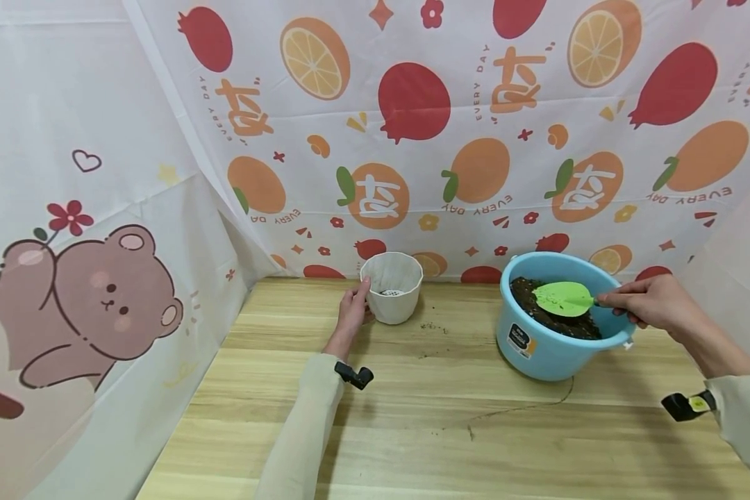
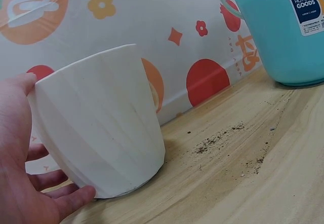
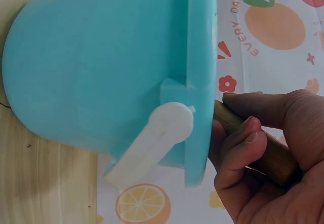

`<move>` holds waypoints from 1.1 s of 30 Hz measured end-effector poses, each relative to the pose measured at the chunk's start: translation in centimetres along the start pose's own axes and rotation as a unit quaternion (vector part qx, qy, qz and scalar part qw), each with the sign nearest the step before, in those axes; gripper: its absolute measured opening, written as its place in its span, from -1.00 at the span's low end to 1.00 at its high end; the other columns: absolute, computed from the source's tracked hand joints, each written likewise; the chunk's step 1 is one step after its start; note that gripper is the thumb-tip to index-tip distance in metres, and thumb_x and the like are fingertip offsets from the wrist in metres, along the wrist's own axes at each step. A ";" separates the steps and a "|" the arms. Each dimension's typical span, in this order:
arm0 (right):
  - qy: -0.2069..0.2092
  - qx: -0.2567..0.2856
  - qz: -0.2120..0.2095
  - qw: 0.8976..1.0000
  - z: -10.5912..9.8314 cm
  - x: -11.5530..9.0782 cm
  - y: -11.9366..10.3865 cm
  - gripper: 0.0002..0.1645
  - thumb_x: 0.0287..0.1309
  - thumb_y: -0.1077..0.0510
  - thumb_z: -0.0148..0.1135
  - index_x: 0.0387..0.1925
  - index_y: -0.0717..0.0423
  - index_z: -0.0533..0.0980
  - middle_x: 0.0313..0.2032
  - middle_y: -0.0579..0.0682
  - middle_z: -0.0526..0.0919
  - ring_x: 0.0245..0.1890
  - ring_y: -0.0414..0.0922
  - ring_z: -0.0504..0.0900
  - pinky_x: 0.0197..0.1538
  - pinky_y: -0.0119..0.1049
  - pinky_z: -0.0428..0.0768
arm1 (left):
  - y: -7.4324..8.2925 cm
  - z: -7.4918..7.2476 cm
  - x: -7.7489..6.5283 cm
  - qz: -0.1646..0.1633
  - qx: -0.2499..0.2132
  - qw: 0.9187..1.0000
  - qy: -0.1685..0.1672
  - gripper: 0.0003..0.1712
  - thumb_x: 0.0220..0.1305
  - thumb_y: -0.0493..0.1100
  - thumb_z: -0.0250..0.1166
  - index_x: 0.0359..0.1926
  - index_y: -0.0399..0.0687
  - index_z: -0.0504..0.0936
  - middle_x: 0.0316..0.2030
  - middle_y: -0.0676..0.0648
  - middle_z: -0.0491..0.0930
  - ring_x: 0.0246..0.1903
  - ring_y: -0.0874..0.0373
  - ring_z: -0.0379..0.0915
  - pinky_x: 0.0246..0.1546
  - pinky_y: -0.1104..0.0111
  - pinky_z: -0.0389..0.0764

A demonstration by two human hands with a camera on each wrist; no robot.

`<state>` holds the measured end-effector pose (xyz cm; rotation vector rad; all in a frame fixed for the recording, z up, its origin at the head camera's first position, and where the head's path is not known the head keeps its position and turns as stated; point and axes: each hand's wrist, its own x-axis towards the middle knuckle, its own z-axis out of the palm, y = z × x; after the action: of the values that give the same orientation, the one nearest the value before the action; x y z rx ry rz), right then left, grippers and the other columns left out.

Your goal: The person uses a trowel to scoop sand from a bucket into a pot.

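A white flower pot [image 1: 395,309] with a wavy rim and a perforated bottom stands at the back of the table. My left hand [image 1: 353,309] holds its left side, the thumb at the rim and the fingers [image 2: 76,199] against the lower wall. To the right, a blue bucket [image 1: 540,354] contains dark soil [image 1: 575,325]. My right hand [image 1: 653,302] grips the wooden handle [image 3: 276,160] of a green garden trowel [image 1: 564,298] over the bucket's rim. The trowel's blade lies over the soil inside the bucket, with some specks of soil on it.
Soil crumbs [image 2: 212,142] are scattered on the wooden table [image 1: 412,430] between pot and bucket. A white bucket handle [image 3: 152,138] hangs at the bucket's side. Fruit-printed cloth [image 1: 412,167] hangs behind, and a bear-printed cloth [image 1: 119,298] covers the left side.
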<state>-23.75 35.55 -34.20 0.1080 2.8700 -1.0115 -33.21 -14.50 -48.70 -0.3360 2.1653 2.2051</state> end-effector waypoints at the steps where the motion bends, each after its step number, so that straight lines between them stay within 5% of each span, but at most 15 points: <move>1: -0.001 -0.001 -0.002 1.000 0.0 0.0 0.0 -0.32 0.24 -0.25 0.36 -0.17 0.38 0.67 -0.58 -0.08 0.66 -0.64 -0.19 0.49 -0.51 -0.29 0.50 | 0.0 0.0 0.0 0.000 -0.001 1.000 0.000 -0.12 0.40 0.48 0.02 0.41 -0.09 0.31 0.32 -0.21 0.43 0.13 0.01 0.46 0.28 -0.01 0.53; 21: -0.009 -0.019 -0.007 1.000 1.9 0.5 -1.4 -0.48 0.22 -0.18 0.40 -0.29 0.27 0.75 -0.60 -0.13 0.65 -0.58 -0.17 0.51 -0.49 -0.30 0.46 | -0.3 0.0 0.1 0.006 0.000 1.000 -0.002 -0.09 0.39 0.49 0.02 0.41 -0.11 0.31 0.32 -0.24 0.45 0.22 -0.06 0.47 0.28 -0.04 0.54; 33: -0.009 -0.001 -0.010 1.000 2.9 0.4 -1.5 -0.42 0.25 -0.15 0.38 -0.15 0.37 0.70 -0.65 -0.16 0.58 -0.64 -0.18 0.49 -0.53 -0.30 0.44 | -0.3 0.1 0.3 0.002 0.000 1.000 -0.002 -0.11 0.40 0.49 0.01 0.41 -0.08 0.31 0.33 -0.22 0.44 0.19 -0.04 0.45 0.28 -0.04 0.53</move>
<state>-24.06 32.53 -35.57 0.0699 2.8614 -1.0065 -33.43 -14.42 -49.02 -0.3257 2.1656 2.2061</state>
